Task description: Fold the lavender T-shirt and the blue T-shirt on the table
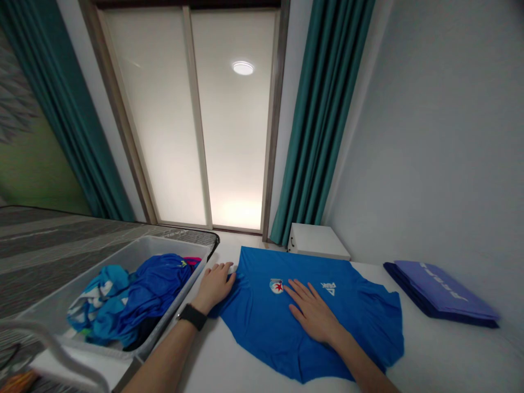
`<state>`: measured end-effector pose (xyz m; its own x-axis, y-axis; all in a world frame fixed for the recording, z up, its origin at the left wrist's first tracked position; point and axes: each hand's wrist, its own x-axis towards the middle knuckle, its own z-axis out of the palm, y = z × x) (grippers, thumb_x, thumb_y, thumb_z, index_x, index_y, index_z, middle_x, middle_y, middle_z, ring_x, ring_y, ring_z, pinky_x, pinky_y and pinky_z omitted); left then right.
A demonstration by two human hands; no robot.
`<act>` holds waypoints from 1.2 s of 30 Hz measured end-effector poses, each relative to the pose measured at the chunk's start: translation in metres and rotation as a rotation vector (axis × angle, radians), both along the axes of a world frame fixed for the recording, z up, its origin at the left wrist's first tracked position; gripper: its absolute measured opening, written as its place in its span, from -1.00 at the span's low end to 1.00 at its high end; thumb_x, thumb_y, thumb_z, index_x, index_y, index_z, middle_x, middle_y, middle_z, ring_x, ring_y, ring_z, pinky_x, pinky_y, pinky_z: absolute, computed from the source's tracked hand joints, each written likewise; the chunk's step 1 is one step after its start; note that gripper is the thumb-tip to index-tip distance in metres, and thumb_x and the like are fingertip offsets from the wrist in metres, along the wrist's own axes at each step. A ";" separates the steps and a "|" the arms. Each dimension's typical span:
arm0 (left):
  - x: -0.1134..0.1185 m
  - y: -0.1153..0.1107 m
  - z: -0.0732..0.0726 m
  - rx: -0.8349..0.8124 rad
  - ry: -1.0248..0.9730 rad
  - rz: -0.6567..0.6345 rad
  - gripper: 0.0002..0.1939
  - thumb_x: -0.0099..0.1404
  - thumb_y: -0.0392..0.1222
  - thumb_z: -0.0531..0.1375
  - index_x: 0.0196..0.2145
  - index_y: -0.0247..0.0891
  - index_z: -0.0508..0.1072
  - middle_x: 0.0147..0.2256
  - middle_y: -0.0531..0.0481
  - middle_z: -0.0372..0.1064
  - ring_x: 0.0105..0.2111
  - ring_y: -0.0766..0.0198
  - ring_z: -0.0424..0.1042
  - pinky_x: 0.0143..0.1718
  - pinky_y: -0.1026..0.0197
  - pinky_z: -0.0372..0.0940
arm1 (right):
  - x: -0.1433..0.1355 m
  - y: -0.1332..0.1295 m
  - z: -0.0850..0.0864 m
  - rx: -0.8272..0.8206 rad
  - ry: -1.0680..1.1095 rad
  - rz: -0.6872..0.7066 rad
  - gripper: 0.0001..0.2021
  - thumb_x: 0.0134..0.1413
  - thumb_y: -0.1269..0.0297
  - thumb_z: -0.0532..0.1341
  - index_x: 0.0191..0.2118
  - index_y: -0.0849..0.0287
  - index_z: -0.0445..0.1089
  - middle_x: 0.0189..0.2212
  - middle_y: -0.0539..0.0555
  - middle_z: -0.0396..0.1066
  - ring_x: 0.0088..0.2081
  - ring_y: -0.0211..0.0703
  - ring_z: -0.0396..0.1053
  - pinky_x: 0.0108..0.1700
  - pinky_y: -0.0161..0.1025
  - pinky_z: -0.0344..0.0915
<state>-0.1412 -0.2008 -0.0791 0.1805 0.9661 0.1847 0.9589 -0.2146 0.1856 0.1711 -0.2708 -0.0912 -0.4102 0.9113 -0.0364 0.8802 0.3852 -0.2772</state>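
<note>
A blue short-sleeved sports shirt (266,322) lies spread on the white surface, front up, with a round red-star badge and a white logo on its chest. My right hand (313,314) rests flat on the chest between badge and logo, fingers spread. At the shirt's left side, my left hand (215,286) lies with its fingers stretched out by the sleeve; a dark watch (192,316) is on that wrist. Whether the left palm presses on cloth is hidden.
Left stands a translucent plastic bin (135,245) holding crumpled blue clothes (159,289). Folded purple and navy clothes (438,289) lie at right by the wall. Behind the table are a white cabinet (319,240), teal curtains (323,120) and frosted sliding doors (233,136).
</note>
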 end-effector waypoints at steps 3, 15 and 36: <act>-0.003 0.002 -0.001 -0.031 -0.126 -0.073 -0.60 0.34 -0.15 0.02 0.09 -0.25 0.35 -0.11 -0.21 0.47 -0.05 -0.01 0.40 -0.03 0.00 0.17 | 0.004 -0.001 -0.002 0.022 0.016 -0.009 -0.47 0.35 0.00 -0.17 0.36 -0.05 -0.06 0.39 -0.02 -0.17 0.38 -0.16 -0.24 0.37 0.05 -0.38; -0.003 0.004 0.015 -0.078 -0.784 -0.087 -0.41 0.16 -0.08 0.16 0.14 -0.29 0.29 -0.32 0.05 0.29 -0.37 0.27 0.33 -0.30 0.23 0.27 | -0.011 -0.020 0.003 0.173 0.108 0.003 -0.56 0.33 0.18 -0.05 0.23 0.12 0.26 0.27 0.16 0.16 0.30 -0.06 0.05 0.35 0.09 -0.12; 0.022 -0.012 0.016 -0.604 -1.430 -0.294 -0.42 0.30 -0.01 0.19 0.21 -0.24 0.22 0.09 -0.29 0.37 0.07 0.06 0.40 0.07 -0.01 0.28 | -0.060 -0.060 0.032 -0.136 0.181 0.370 -0.50 0.33 0.04 -0.01 0.34 -0.15 0.01 0.39 -0.02 -0.18 0.38 -0.07 -0.24 0.37 0.08 -0.36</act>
